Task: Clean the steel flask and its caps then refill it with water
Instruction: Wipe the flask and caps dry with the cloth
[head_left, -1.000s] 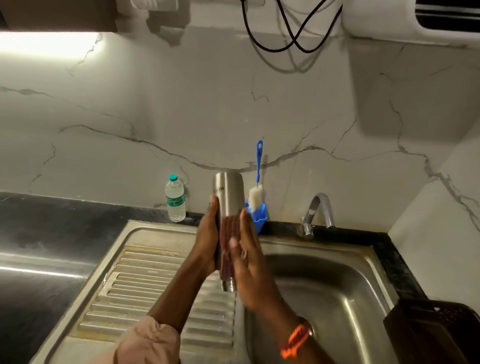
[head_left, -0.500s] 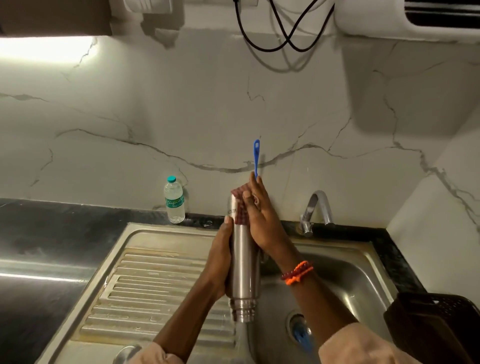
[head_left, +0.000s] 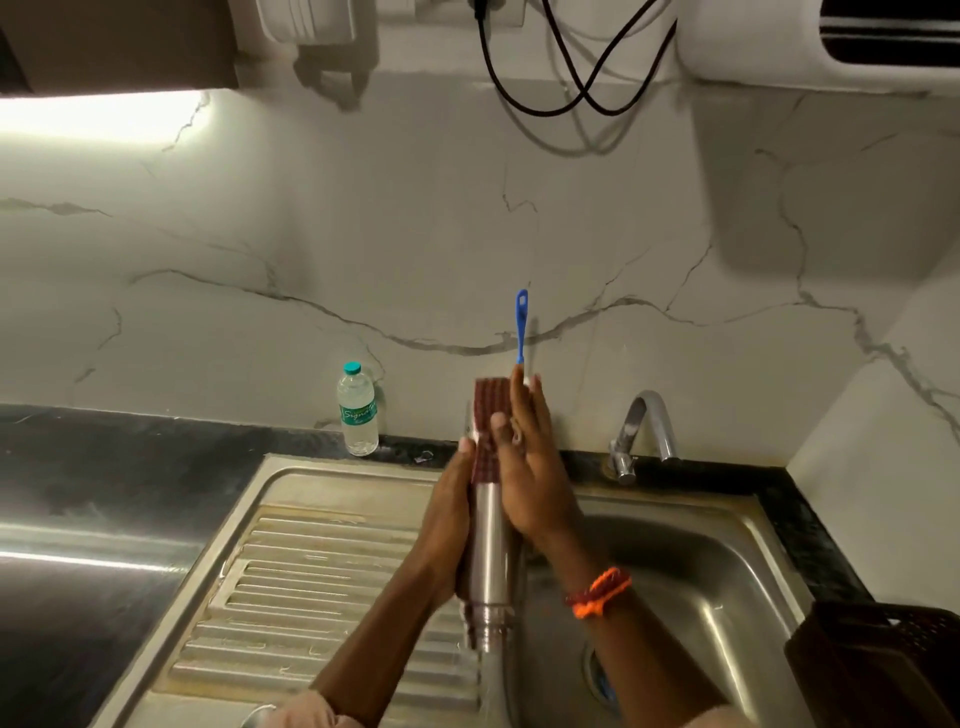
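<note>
Marble wall (head_left: 415, 234), steel sink (head_left: 701, 561); hands scrub flask (head_left: 491, 545).

plastic water bottle (head_left: 357, 410), green label, script word starting "Signa"

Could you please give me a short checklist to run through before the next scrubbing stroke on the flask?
1. Left hand grips the steel flask: ok.
2. Right hand presses the maroon scrub pad on the flask's upper end: ok.
3. Flask held over the sink: ok.
4. Flask mouth points down, towards the person: ok.
5. Tap running: cannot tell.
6. Caps within reach: cannot tell.
</note>
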